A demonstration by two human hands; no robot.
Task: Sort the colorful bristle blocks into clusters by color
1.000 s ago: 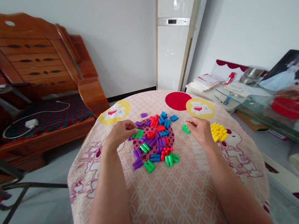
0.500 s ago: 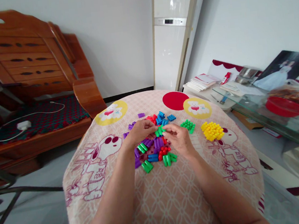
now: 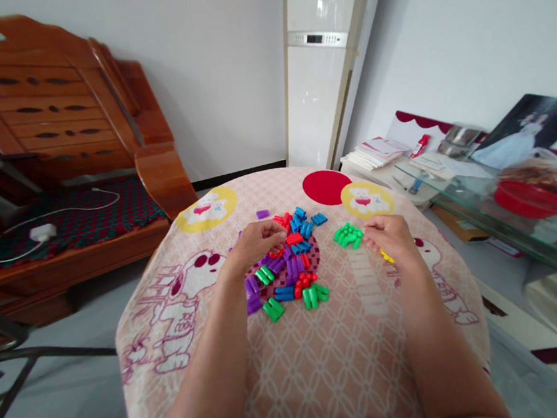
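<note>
My left hand [image 3: 263, 241] hovers at the back left of a pile of small plastic building blocks. Its fingertips are pinched together, and what they hold, if anything, is hidden. Below and around it lie purple blocks [image 3: 292, 268], red blocks [image 3: 293, 239], blue blocks [image 3: 302, 248] and green blocks [image 3: 273, 309]. My right hand [image 3: 387, 240] is just right of a cluster of joined green blocks [image 3: 348, 235], its fingers loosely bent and slightly apart, nothing visible between them. Behind that hand, a cluster of yellow blocks [image 3: 387, 257] is mostly hidden.
A patterned cloth [image 3: 326, 364] covers the round table. Right of it stands a glass-topped stand [image 3: 459, 205] with a red bowl [image 3: 531, 198] and papers. A wooden bench [image 3: 58, 127] is at the left, and a tall white cabinet-like unit [image 3: 313, 97] stands behind.
Both hands came together over the pile around a green block, then parted. My right hand has moved right to beside the green cluster; my left stayed over the pile.
</note>
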